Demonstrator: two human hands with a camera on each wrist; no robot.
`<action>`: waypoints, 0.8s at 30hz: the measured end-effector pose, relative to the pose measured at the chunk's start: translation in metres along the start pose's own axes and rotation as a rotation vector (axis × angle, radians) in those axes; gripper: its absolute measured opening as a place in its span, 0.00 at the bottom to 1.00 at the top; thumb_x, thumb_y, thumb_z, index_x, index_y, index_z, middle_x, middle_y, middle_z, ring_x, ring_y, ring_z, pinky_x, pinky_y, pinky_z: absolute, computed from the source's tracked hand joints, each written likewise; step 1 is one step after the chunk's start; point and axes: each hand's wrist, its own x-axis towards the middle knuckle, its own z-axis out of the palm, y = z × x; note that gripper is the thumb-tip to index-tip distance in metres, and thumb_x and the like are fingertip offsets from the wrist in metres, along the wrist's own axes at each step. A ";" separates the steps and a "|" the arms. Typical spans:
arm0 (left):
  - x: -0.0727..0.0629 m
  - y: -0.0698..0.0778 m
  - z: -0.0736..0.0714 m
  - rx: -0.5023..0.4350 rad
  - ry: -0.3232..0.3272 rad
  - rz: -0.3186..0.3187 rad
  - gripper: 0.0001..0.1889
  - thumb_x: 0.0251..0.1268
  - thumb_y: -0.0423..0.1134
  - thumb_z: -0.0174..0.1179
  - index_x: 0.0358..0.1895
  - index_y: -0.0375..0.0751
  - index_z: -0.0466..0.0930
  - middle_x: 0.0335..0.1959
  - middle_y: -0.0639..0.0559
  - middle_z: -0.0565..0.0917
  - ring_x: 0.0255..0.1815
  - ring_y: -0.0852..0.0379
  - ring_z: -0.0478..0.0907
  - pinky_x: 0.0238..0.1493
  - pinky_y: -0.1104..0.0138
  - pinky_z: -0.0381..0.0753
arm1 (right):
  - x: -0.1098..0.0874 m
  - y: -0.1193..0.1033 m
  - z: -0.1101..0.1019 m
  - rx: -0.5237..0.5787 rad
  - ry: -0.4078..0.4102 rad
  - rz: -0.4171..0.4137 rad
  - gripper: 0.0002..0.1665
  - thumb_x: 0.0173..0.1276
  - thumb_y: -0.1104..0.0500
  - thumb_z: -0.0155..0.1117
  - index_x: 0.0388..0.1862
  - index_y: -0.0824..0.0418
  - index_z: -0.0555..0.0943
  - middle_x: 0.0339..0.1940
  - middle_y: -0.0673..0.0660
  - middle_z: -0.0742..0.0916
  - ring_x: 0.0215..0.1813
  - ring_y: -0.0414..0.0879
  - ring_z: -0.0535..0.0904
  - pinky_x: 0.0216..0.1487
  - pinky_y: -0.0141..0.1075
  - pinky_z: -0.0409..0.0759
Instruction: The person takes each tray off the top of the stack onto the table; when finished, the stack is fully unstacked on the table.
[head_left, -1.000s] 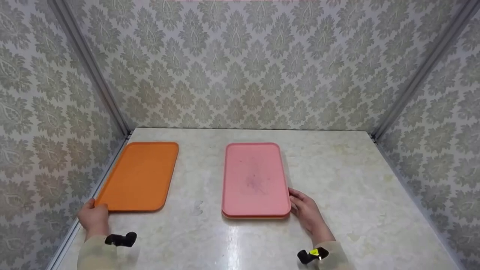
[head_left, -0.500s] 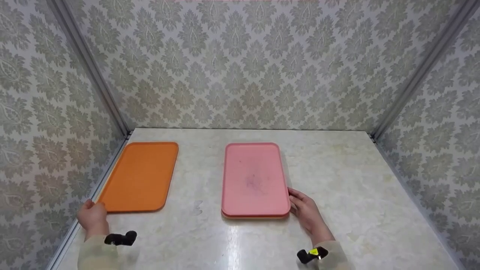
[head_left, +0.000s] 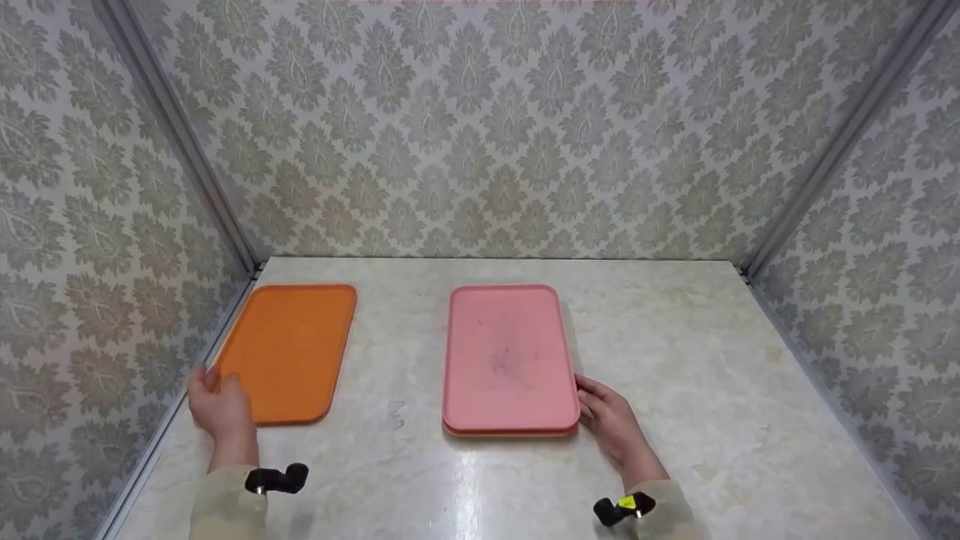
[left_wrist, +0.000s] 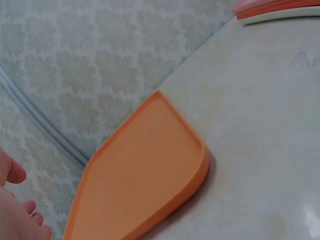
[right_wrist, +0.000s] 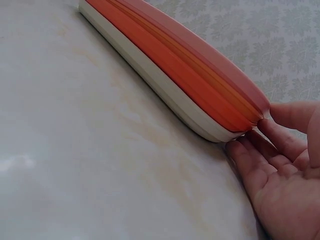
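Note:
An orange tray (head_left: 289, 352) lies flat at the left of the table. My left hand (head_left: 223, 405) hovers by its near-left corner, in front of part of it. In the left wrist view, the loosely bent fingers hold nothing and appear apart from the tray. At the table's middle lies a stack of trays with a pink tray (head_left: 510, 337) on top. Below it, the right wrist view shows orange-red edges (right_wrist: 175, 67) and a white tray (right_wrist: 165, 94) at the bottom. My right hand (head_left: 616, 431) grips the stack's right edge near its front corner, thumb at the pink rim, fingers lower down.
The pale marbled table (head_left: 675, 337) is enclosed by patterned walls (head_left: 480, 135) at the back and both sides. The orange tray sits close to the left wall. A bare gap separates it from the stack. Black wrist cameras (head_left: 277, 478) are strapped over both sleeves.
My left hand has let go of the orange tray's near-left corner and moved right and away from me. My right hand and both sets of trays stay almost where they were.

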 end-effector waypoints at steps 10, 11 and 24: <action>-0.042 -0.003 0.056 -0.060 -0.272 -0.023 0.31 0.80 0.39 0.52 0.81 0.40 0.56 0.59 0.54 0.76 0.57 0.65 0.79 0.60 0.72 0.83 | -0.001 0.003 0.000 -0.018 -0.008 -0.003 0.28 0.78 0.61 0.58 0.75 0.66 0.71 0.77 0.65 0.74 0.61 0.41 0.83 0.58 0.34 0.85; -0.046 -0.005 0.061 -0.056 -0.305 -0.033 0.30 0.80 0.39 0.52 0.80 0.39 0.57 0.58 0.53 0.77 0.54 0.65 0.81 0.59 0.72 0.84 | -0.002 0.003 0.000 -0.024 -0.011 -0.009 0.29 0.78 0.61 0.58 0.75 0.66 0.71 0.77 0.65 0.74 0.61 0.42 0.83 0.58 0.34 0.86; -0.104 -0.043 0.120 0.159 -0.641 -0.125 0.25 0.76 0.36 0.58 0.71 0.32 0.69 0.64 0.33 0.78 0.51 0.53 0.85 0.54 0.60 0.89 | -0.001 0.000 0.000 -0.014 -0.013 -0.007 0.29 0.78 0.61 0.58 0.75 0.66 0.71 0.77 0.65 0.74 0.62 0.42 0.82 0.59 0.35 0.85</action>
